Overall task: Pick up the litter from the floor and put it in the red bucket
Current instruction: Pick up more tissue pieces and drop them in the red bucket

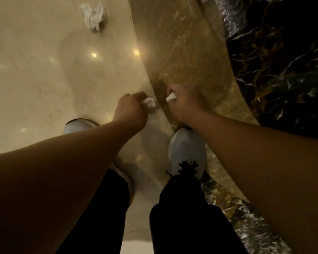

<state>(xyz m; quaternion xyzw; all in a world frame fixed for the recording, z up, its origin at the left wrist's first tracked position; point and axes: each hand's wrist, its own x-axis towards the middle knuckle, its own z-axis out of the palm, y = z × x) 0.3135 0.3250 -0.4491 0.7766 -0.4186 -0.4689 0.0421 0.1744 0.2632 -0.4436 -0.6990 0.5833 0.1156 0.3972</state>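
Down over the polished floor (44, 74), both hands hang low in front of the person's grey shoes (186, 149). The left hand (130, 109) is closed around a small white paper wad (149, 103), which pokes out past the knuckles. The right hand (182, 101) is likewise clenched on a second scrap of white paper (171, 97), showing at the thumb side. The two hands are near each other but not touching, one over the pale cream stone and the other over the curved band of golden-brown marble (182, 43). Whether either wad is already clear of the floor or just being lifted off it is hard to tell from this angle.

So two pieces of litter look to be in hand. A third, larger crumpled tissue (93, 15) lies well apart from the hands, further ahead on the cream stone, untouched. The red bucket does not show anywhere in view, so nothing can be said of what it holds, and neither held piece has been dropped into it yet.

My reading is that the task is partway through: some gathering is done, at least one piece is left to collect, and the carry to the bucket lies ahead. With both hands full, the far tissue would probably need a finger freed, or a trip to the bucket first.
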